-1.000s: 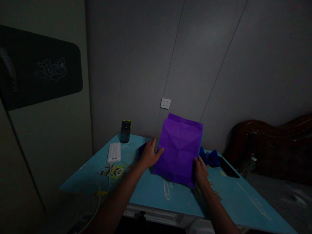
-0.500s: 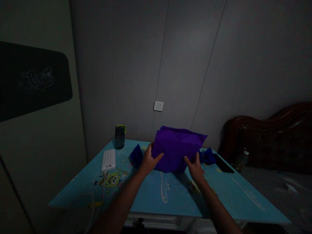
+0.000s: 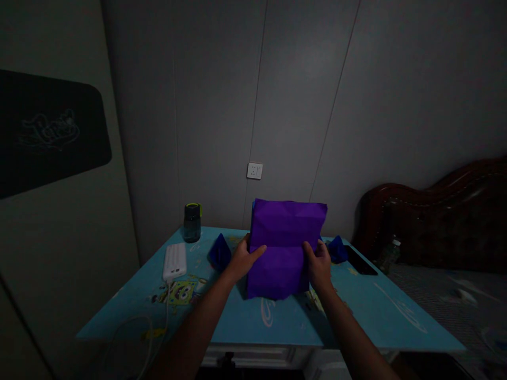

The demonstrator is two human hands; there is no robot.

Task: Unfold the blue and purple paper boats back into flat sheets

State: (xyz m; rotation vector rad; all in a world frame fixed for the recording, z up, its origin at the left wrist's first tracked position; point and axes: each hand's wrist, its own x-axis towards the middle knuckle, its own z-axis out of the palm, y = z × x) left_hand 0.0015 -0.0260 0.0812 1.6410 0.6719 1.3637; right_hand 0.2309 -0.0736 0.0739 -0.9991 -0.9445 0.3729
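A creased sheet of purple paper (image 3: 283, 227) stands nearly upright above the table, a fold line running across its middle. My left hand (image 3: 242, 259) grips its left edge, thumb on the near face and fingers behind. On the opposite edge my right hand (image 3: 318, 263) holds it the same way. A sliver of blue shows behind the sheet's upper left edge; I cannot tell what it belongs to. To the left lies a folded blue paper piece (image 3: 220, 253). Another folded blue paper piece (image 3: 338, 250) sits beyond my right hand.
On the blue cartoon-printed table (image 3: 388, 322) are a white power bank (image 3: 175, 260) with a cable, a dark bottle (image 3: 192, 224) and a black phone (image 3: 360, 260). A wall socket (image 3: 254, 170) is behind. A bed headboard (image 3: 420, 221) stands at the right.
The purple paper has opened out to a taller, flatter face toward me, its lower edge nearer the table front. Both hands keep their grip. The view has shifted slightly.
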